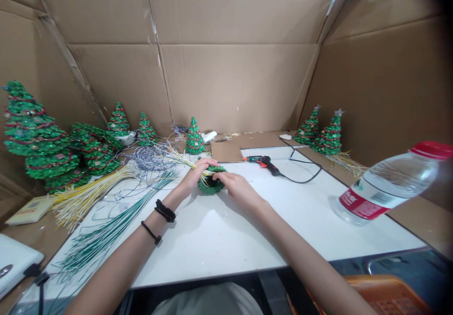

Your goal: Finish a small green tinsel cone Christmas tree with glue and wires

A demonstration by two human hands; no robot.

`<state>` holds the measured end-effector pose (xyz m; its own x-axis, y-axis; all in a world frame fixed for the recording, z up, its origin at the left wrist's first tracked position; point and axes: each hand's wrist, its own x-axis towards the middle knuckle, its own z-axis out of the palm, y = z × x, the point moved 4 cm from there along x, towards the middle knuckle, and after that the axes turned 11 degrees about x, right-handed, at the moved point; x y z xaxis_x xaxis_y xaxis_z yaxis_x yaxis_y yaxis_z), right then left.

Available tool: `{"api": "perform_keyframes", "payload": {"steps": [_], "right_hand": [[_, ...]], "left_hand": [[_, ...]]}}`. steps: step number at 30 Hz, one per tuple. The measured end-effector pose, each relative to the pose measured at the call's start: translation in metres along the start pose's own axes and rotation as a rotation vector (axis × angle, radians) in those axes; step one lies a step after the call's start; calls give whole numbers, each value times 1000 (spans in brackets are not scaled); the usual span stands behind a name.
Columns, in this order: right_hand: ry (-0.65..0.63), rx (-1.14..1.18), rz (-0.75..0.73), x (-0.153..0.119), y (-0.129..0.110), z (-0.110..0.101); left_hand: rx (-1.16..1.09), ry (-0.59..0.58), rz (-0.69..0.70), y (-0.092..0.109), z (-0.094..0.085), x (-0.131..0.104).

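Note:
A small green tinsel Christmas tree (211, 190) lies on the white table with its dark hollow base facing me. My left hand (196, 176) is closed around its left side, fingers curled over the top. A thin bundle of yellow and white wires (182, 158) runs under those fingers to the hollow base. My right hand (235, 186) is on the right, its fingertips pinched at the opening where the wires end. The fingertips partly hide the wire ends.
Finished Christmas trees (38, 138) stand left, with more at the back and right. Green wires (116, 218), yellow wires (95, 190) and tangled purple wire (148, 157) lie left. A glue gun (264, 161) with a cord and a water bottle (385, 187) are right. Cardboard walls (237, 79) enclose the table.

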<state>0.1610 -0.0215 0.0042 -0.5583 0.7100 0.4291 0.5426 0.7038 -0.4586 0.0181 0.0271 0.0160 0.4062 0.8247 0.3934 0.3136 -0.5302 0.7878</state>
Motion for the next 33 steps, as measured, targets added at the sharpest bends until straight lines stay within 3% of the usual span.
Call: {"api": "perform_keyframes", "payload": {"steps": [33], "right_hand": [[-33,91,142,10,-1,-4]], "left_hand": [[-27,22,-60,1,5,0]]}}
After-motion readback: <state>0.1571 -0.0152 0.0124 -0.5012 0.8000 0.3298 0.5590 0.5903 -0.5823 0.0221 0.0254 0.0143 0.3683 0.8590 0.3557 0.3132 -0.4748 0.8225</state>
